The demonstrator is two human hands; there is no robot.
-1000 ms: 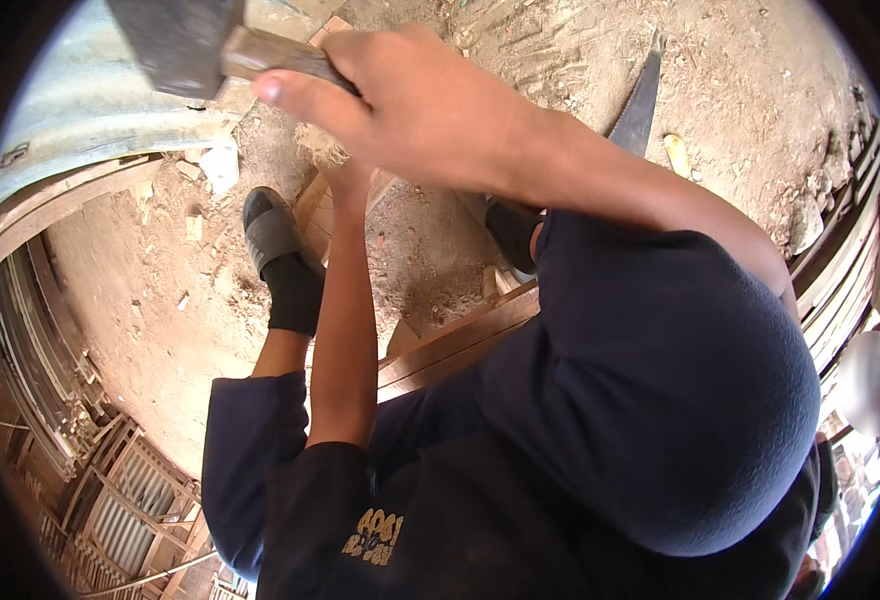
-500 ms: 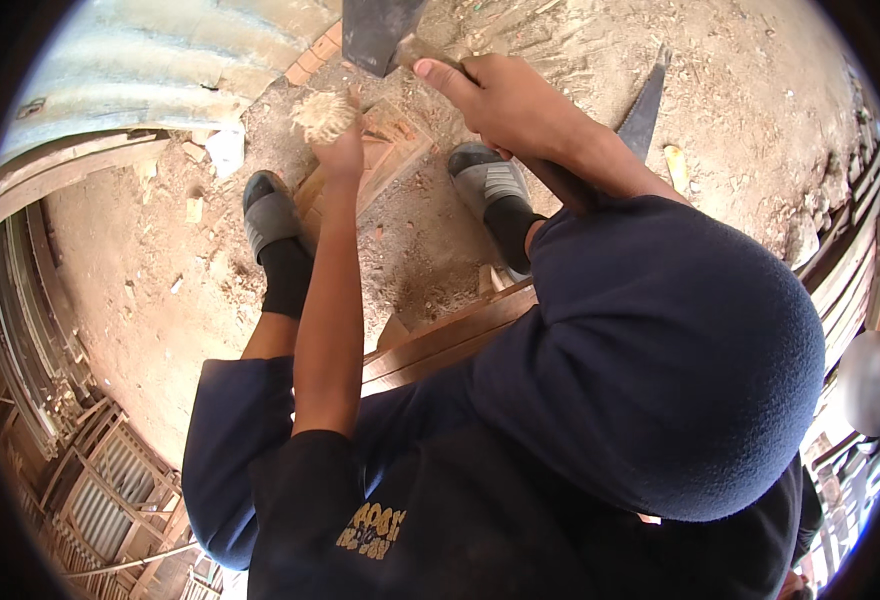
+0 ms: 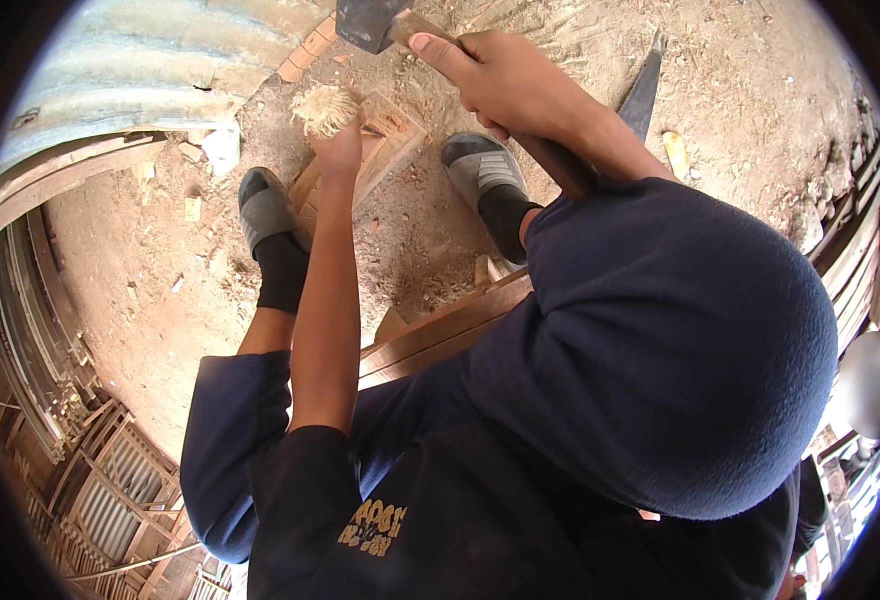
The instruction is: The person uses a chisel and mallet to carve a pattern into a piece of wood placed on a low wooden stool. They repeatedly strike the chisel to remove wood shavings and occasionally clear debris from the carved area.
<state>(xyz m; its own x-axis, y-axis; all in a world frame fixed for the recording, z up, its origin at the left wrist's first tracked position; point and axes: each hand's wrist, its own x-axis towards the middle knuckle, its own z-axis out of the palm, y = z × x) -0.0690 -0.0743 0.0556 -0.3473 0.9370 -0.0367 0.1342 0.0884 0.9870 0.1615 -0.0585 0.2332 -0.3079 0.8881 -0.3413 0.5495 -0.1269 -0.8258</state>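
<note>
Left hand (image 3: 340, 150) clasps a frayed, pale-topped piece (image 3: 324, 110), right hand (image 3: 515, 85) a dark-headed tool (image 3: 363, 24)

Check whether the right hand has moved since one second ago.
Yes, rightward: the right hand, which overlapped the left hand in view, is now clear of it and nearer the dark saw blade on the ground.
</note>
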